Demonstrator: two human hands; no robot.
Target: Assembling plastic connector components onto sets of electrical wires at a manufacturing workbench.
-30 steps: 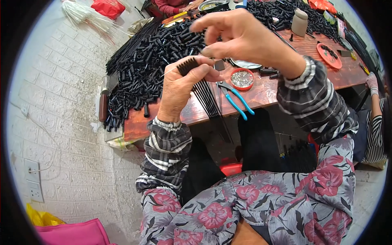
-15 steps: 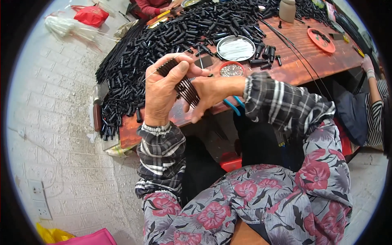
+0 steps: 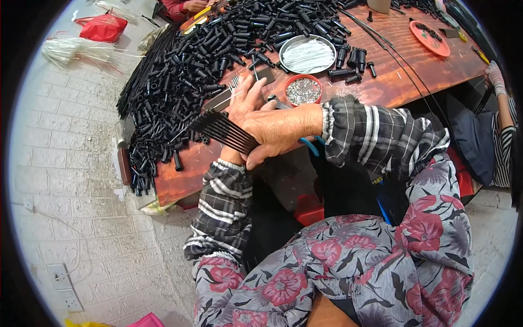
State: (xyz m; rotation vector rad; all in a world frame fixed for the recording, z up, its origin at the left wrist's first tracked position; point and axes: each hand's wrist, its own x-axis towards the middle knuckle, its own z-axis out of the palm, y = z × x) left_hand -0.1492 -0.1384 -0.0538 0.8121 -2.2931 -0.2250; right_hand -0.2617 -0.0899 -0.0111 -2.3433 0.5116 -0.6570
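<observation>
My right hand point(image 3: 278, 128) is closed round a bundle of thin black rods point(image 3: 226, 133), which fan out side by side toward the left. Beyond it, partly covered by it, my left hand point(image 3: 246, 101) stretches its fingers over the table. A thin pale wire point(image 3: 222, 101) runs by the left fingers; whether they touch it I cannot tell. Close by are a dark flat block point(image 3: 265, 75) and several short silver pins point(image 3: 235, 82). A red round dish point(image 3: 303, 90) of small metal bits stands right of the left hand.
A great heap of black tubular parts point(image 3: 180, 82) covers the table's left and back. A metal dish point(image 3: 308, 54) holds white sticks. Farther right lie long black rods point(image 3: 400, 65) and a red plate point(image 3: 430, 39). Other people's hands point(image 3: 195, 5) show at the back and the right.
The bundle of black rods has passed from between both hands into my right hand and swung left. My left hand has let go and reached forward behind the right one.
</observation>
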